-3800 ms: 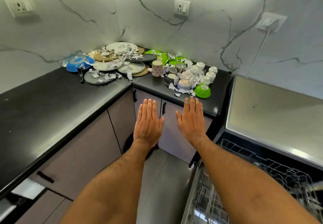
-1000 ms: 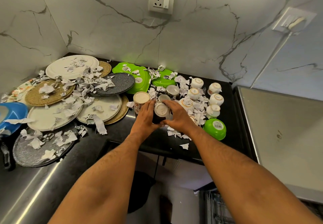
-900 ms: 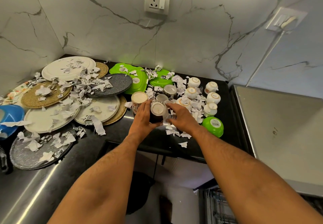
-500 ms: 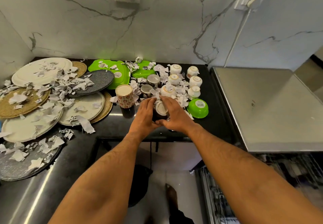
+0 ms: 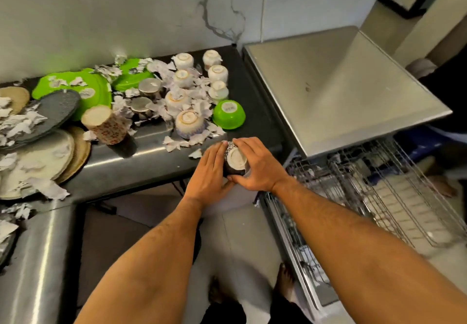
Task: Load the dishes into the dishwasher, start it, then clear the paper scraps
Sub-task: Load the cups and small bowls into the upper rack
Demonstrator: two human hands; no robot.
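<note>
Here, cup: a dark patterned cup (image 5: 234,158) is held upside down, pale base up, between both hands at the front edge of the counter (image 5: 141,159).
Left hand: the left hand (image 5: 211,172) lies against the cup's left side, fingers long and nearly straight, palm pressed to the wall.
Right hand: the right hand (image 5: 255,164) curls over the cup's right side, fingers wrapping the far rim and the thumb tucked under the near edge.
Grip: both hands touch the cup and meet just below it; whether the cup is clear of the counter I cannot tell.
Dishwasher: the rack (image 5: 379,192) stands pulled out at right, below the steel top (image 5: 336,88), near the right forearm.
Small cups: white cups (image 5: 217,73) sit inverted in a cluster at the back of the counter, paper scraps (image 5: 194,93) between them.
Steel cups: two inverted steel cups (image 5: 149,87) stand left of the white ones.
Green bowl: an inverted green bowl (image 5: 228,114) sits just right of a blue-patterned bowl (image 5: 189,124).
Tumbler: a floral tumbler (image 5: 104,124) stands inverted and tilted in the picture, left of the cluster.
Plates: green plates (image 5: 83,91), a grey plate (image 5: 54,107) and pale plates (image 5: 32,161) overlap at left, strewn with scraps.
Floor: bare feet (image 5: 284,280) show below the arms.
</note>
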